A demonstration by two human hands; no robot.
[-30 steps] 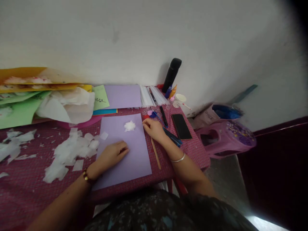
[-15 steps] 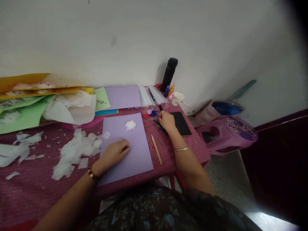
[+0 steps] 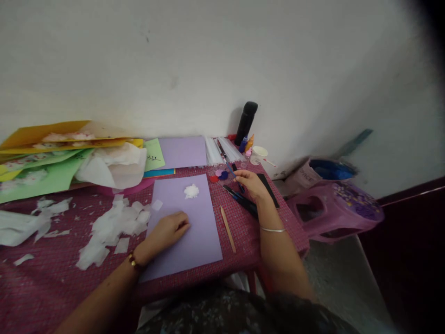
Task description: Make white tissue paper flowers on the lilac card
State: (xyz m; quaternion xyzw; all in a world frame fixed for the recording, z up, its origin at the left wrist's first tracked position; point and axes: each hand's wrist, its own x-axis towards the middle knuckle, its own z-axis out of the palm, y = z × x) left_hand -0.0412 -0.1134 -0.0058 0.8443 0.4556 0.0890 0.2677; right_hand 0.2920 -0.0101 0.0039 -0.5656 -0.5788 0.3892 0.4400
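Observation:
My right hand [image 3: 252, 183] is pinched on a thin blue-handled paintbrush [image 3: 230, 170], held over the paint palette. The clear palette [image 3: 222, 174] has red, pink and dark blue paint in it. Beneath the hand lies a dark pointed tool [image 3: 239, 198] with some blue on it; its kind is unclear. My left hand [image 3: 167, 232] rests with curled fingers on the lower left of a purple sheet [image 3: 198, 241]. A white ruffled paper flower [image 3: 191, 191] sits on the sheet's upper part, and a small white paper square [image 3: 157, 205] lies at its left edge.
A pencil [image 3: 228, 229] lies right of the sheet. White paper pieces [image 3: 111, 229] are heaped at left, below green and yellow sheets [image 3: 69, 171]. Paint bottles [image 3: 247, 143], a cup [image 3: 260, 152] and a black bottle [image 3: 245, 123] stand at the back. A pink stool [image 3: 333, 211] is at right.
My right hand has lifted and turned, bringing the brush into clearer view and uncovering more of the dark tool. The left hand stays on the sheet. The whole view has shifted slightly.

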